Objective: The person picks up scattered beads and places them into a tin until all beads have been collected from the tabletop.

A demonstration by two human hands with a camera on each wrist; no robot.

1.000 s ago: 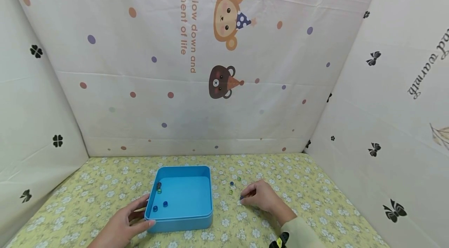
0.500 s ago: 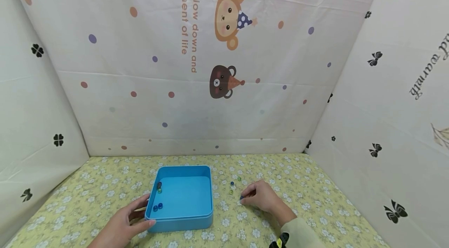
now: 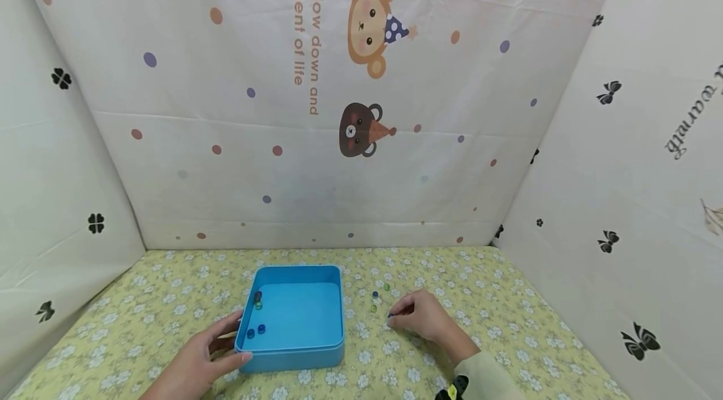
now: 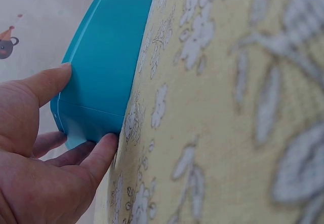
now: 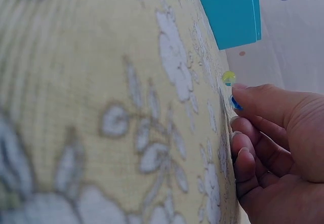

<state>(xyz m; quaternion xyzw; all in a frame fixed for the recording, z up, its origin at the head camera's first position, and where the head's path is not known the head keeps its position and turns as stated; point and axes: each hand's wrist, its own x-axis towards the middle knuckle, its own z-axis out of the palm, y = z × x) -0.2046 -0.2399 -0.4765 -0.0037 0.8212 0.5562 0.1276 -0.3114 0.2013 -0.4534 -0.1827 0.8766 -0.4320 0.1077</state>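
Note:
A square blue box (image 3: 299, 359) with no lid stands on the table left of centre. My left hand (image 3: 204, 350) grips its near left corner, the thumb (image 4: 58, 79) on the near wall and the fingers (image 4: 104, 155) against the left side. Inside lie two dark blue marbles (image 3: 262, 329) near that corner, and a small dark and green group (image 3: 258, 306) along the left wall. Right of the box, my right hand (image 3: 419, 318) pinches a blue marble (image 5: 235, 102) between thumb and forefinger, low at the cloth. Its other fingers curl toward the palm.
Beyond the right fingertips, on the floral yellow tablecloth (image 3: 452, 274), lie a blue marble (image 3: 375, 294) and two yellow-green ones, one nearer (image 3: 373, 309) and one farther (image 3: 386, 287). Printed white cloth walls (image 3: 316, 180) close off the back and both sides.
Inside the box, one blue marble has rolled left to its neighbour and then slightly back. Both hands have stayed in place; the head view has shifted slightly.

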